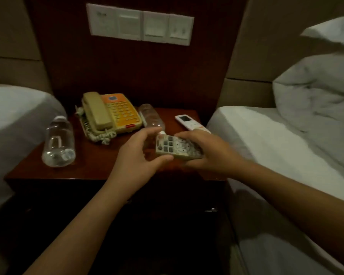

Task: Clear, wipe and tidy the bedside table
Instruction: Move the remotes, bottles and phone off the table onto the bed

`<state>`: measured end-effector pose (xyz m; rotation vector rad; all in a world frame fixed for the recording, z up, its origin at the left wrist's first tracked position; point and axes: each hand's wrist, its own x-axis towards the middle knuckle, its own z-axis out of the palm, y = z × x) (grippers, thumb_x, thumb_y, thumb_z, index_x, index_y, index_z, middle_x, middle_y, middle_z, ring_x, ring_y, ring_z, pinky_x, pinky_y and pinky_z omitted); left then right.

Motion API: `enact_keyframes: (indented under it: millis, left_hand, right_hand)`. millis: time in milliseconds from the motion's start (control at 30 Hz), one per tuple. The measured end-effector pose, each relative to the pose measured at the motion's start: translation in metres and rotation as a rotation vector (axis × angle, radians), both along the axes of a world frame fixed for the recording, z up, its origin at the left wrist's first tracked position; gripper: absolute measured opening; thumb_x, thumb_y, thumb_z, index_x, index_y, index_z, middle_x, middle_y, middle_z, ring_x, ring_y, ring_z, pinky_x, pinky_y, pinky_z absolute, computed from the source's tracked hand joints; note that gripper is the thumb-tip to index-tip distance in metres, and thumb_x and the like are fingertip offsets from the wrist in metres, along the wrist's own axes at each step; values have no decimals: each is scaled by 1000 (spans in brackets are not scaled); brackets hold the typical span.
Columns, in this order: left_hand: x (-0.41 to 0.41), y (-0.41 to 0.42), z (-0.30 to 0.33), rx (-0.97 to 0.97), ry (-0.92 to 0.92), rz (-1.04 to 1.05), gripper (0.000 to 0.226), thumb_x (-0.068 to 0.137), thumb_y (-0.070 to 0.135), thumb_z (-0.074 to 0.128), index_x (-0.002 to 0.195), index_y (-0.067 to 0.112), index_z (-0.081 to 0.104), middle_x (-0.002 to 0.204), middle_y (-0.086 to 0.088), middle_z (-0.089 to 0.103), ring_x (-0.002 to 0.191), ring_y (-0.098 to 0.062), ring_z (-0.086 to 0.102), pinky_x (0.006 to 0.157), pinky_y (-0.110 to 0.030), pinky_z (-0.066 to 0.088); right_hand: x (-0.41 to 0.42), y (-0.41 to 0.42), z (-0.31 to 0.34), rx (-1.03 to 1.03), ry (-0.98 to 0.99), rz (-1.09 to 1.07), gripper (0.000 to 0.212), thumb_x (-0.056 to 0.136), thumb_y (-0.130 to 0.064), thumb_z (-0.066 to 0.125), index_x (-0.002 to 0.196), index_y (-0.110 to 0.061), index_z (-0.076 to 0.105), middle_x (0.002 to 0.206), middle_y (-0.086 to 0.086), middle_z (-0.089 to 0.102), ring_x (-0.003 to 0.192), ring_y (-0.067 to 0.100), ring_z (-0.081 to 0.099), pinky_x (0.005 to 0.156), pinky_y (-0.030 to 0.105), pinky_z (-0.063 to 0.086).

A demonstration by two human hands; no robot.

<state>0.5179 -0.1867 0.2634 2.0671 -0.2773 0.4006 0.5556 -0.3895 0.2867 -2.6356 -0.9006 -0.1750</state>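
Both hands hold a grey TV remote (177,147) just above the front of the dark wooden bedside table (87,165). My left hand (139,153) grips its left end, thumb underneath. My right hand (209,151) curls round its right end. On the table stand a beige and orange telephone (111,116) with a coiled cord, a clear plastic bottle (59,143) lying at the left, a second clear bottle (150,118) lying behind the hands, and a white remote (189,122) at the right.
White beds flank the table: one at the left (14,120), one at the right (286,155) with a bunched duvet (316,96). A panel of wall switches (141,24) sits above. Dark drawer fronts (167,215) lie below the tabletop.
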Motion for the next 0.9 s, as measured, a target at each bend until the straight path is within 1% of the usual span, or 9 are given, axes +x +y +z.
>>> enact_keyframes:
  millis: [100,233,367,500,567,667,767,833,900]
  left_hand:
    - [28,-58,3,-54,-31,-12,68,74,30,77,133,36,44,133,10,46,116,-7,49,93,-27,47]
    - [59,-112,-11,94,-31,39,69,79,33,73,138,27,39,144,1,37,129,-17,40,99,-30,37]
    - [68,-123,-36,334,48,79,80,79,33,72,145,28,27,147,-3,33,132,-24,38,99,-39,41]
    - [64,-111,-41,480,19,41,85,80,38,69,148,34,20,144,-2,37,128,-22,43,94,-36,47]
    - [60,-103,-41,497,22,40,79,81,42,66,147,33,24,140,-1,44,124,-19,47,91,-36,49]
    - [52,-96,-46,427,-44,112,59,83,42,64,136,27,45,122,2,59,109,-14,57,83,-30,50]
    - [52,-97,-49,408,-76,192,46,83,42,64,126,26,56,112,5,63,102,-13,60,78,-28,50]
    - [53,-99,-50,434,-72,224,44,84,45,61,124,27,57,111,6,64,102,-13,59,77,-28,50]
    - [54,-100,-52,464,-51,245,43,85,47,58,123,27,57,113,8,63,104,-10,57,76,-23,47]
  right_hand:
    - [4,-70,13,36,-39,-318,69,77,-41,73,137,-24,44,130,4,56,115,20,54,91,28,42]
    - [12,-174,14,16,-128,-868,70,81,-48,66,141,-24,39,128,15,55,111,33,55,88,39,45]
    - [13,-237,-4,-89,-164,-1080,55,89,-39,55,135,-15,38,122,21,54,106,40,53,83,42,45]
    - [21,-242,-13,-231,-66,-1132,42,91,-37,51,120,-7,49,118,21,56,105,40,51,88,44,42]
    - [25,-224,-2,-396,-170,-1171,38,91,-37,49,119,-12,52,121,15,54,109,36,49,93,46,37]
    - [36,-162,7,-382,-347,-908,44,91,-42,48,127,-17,48,128,12,51,114,33,47,94,46,36]
    - [67,-82,-6,-140,-90,-546,56,87,-48,53,134,-20,42,128,10,50,115,31,49,89,42,45]
    - [94,-43,-21,-126,96,-476,71,84,-54,55,142,-22,31,137,12,42,122,32,43,96,44,44]
    - [120,-22,-34,-173,145,-521,78,83,-57,56,145,-21,25,144,14,36,128,34,37,101,47,37]
